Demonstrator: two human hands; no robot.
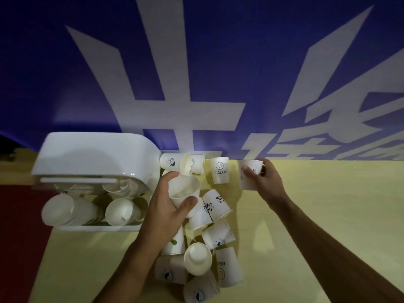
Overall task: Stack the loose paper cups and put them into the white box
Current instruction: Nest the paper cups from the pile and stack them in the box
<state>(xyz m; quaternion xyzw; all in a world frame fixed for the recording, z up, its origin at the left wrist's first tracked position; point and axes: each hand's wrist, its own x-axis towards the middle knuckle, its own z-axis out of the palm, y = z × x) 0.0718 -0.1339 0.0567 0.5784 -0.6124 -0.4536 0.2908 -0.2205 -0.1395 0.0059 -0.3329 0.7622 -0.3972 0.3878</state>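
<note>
Closest in there's a jumble of loose cups [218, 236] on the yellow surface [328, 215]. I count six in that near bunch, mostly tipped over, one with its mouth facing the camera. Just past those are two panda cups [216, 203] lying side by side, touching.

The left hand [166, 211] sits partly over them, fingers [169, 177] and thumb curled round a plain white cup [184, 189], right next to the white box [91, 154]. The box has its lid up, with at least two stacks [119, 212] lying on their sides inside.

Further back, the right hand [267, 182] has its fingers wrapped round one printed cup [248, 176] at the far edge of the surface. Beside it stands one upright HELLO cup [219, 172]. Then there are two or three more on their sides against the blue banner [262, 62], too blurry to count exactly.
</note>
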